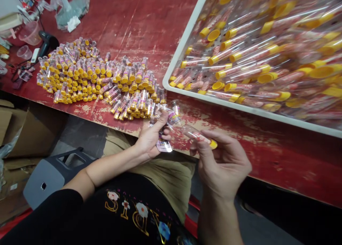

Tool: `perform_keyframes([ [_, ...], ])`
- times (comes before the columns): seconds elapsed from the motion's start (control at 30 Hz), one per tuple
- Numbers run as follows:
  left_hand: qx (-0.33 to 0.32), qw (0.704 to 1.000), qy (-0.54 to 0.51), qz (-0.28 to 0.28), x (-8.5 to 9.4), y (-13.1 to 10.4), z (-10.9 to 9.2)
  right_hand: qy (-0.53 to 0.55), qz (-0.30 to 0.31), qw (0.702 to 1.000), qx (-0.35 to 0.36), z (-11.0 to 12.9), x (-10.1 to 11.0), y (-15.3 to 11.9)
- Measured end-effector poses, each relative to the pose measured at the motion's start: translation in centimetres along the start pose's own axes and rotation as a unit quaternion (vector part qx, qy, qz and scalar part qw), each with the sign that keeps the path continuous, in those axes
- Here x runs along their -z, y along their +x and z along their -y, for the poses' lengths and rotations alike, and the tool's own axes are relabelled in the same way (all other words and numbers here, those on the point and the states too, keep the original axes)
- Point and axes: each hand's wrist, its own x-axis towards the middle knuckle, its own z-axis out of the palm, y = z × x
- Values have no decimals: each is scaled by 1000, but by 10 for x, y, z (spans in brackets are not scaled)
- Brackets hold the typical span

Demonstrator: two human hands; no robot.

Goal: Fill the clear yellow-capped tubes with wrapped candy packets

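My right hand (223, 163) pinches a clear tube (192, 133) with a yellow cap and red print between thumb and fingers. The tube tilts with its clear end toward my left hand (151, 136), which is closed around shiny printed plastic sleeves (164, 146) in purple and clear film. One sleeve (173, 117) sticks out from the left fingers toward the tube's clear end; I cannot tell whether they touch. Just beyond the left hand lies a large heap of purple-labelled tubes (125, 75), most with yellow ends facing me.
A white-rimmed tray (171, 73) full of yellow-capped tubes takes up the right side of the worn red table (133, 27). At the far left are a black handheld device (48, 41), a pink basket (29, 32) and plastic bags (72, 11). A grey stool (50, 177) and cardboard boxes (34, 131) stand below.
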Motion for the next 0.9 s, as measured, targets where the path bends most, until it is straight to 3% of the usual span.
perform_keyframes([
  [0.2, 22, 1000, 15, 9, 1, -3, 1, -51, -21, 997, 59, -2, -2, -3],
  [0.43, -37, 994, 105, 7, 6, -4, 11, -40, -46, 998, 23, 0, -3, -10],
  [0.6, -60, 988, 139, 19, 14, 0, 10, -66, 34, 996, 42, 5, 9, -14],
  [0.67, -65, 990, 124, 9, 14, 1, 7, -23, 25, 999, 13, 7, 14, -13],
  [0.8, -55, 993, 101, 13, 12, 1, 7, 107, 30, 986, -123, 3, 12, -8],
  [0.9, -53, 992, 112, 25, 13, -2, 14, 39, 66, 990, -119, -4, -1, 0],
])
